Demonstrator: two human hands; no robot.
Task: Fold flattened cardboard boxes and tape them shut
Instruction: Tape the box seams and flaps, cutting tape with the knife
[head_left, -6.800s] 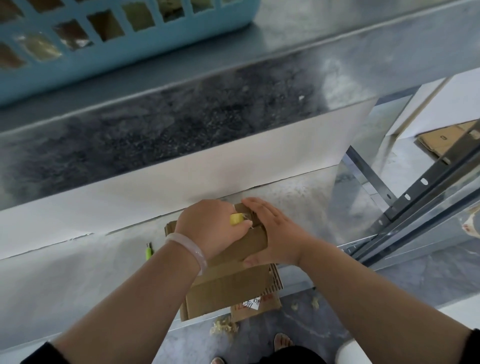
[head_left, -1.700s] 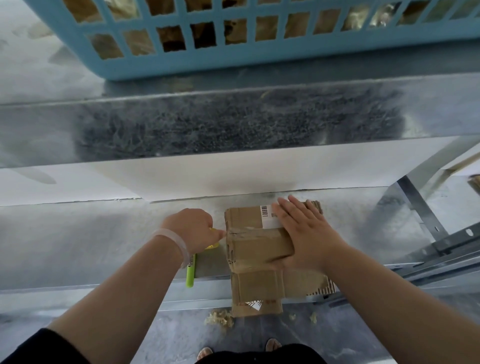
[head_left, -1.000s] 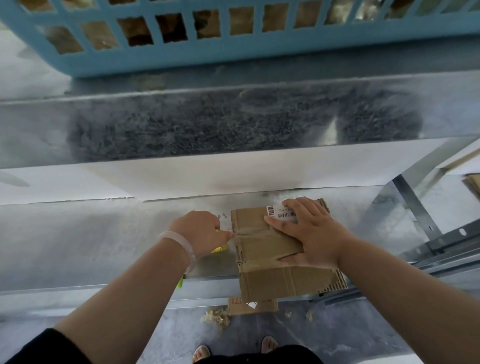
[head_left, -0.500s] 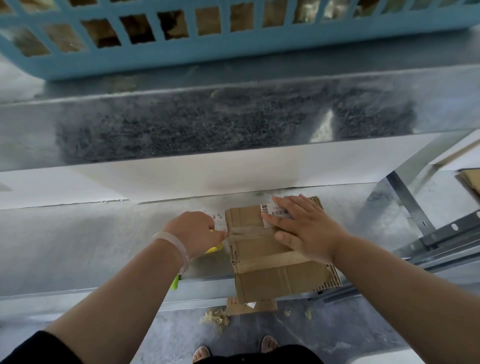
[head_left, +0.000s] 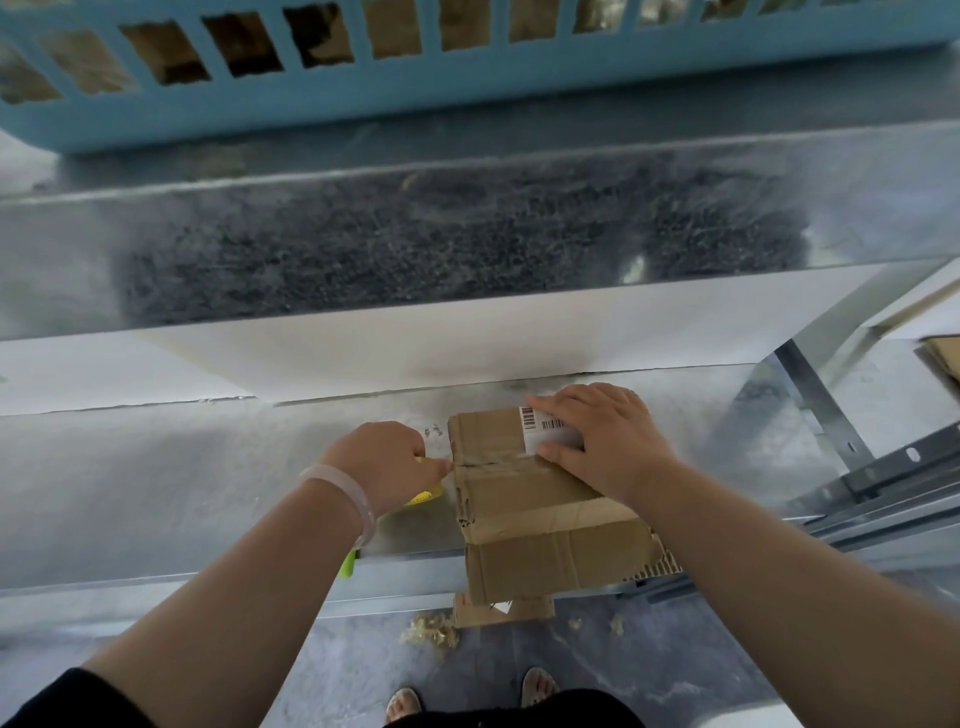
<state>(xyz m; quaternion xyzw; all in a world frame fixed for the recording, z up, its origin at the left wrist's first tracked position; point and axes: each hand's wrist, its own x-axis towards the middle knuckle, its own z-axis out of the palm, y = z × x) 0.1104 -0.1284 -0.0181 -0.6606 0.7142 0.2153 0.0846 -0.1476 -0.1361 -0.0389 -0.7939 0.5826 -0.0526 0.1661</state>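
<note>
A small brown cardboard box (head_left: 524, 499) with a barcode label (head_left: 540, 426) lies on the lower metal shelf (head_left: 182, 493), its near flaps hanging over the shelf's front edge. My right hand (head_left: 602, 441) presses flat on the box's far top, fingers spread over the label. My left hand (head_left: 389, 467) is curled around a yellow tool (head_left: 423, 496) at the box's left edge, level with the taped seam. Most of the tool is hidden under my hand.
A blue plastic basket (head_left: 467, 78) with cardboard inside stands on the upper shelf. A green marker (head_left: 349, 562) lies near the shelf's front edge under my left wrist. A cardboard scrap (head_left: 498, 610) and shavings lie on the floor by my feet. Metal rails (head_left: 883, 478) run at right.
My right hand slid a little toward the far side of the box, over the label. My left hand stays at the box's left edge with the yellow tool.
</note>
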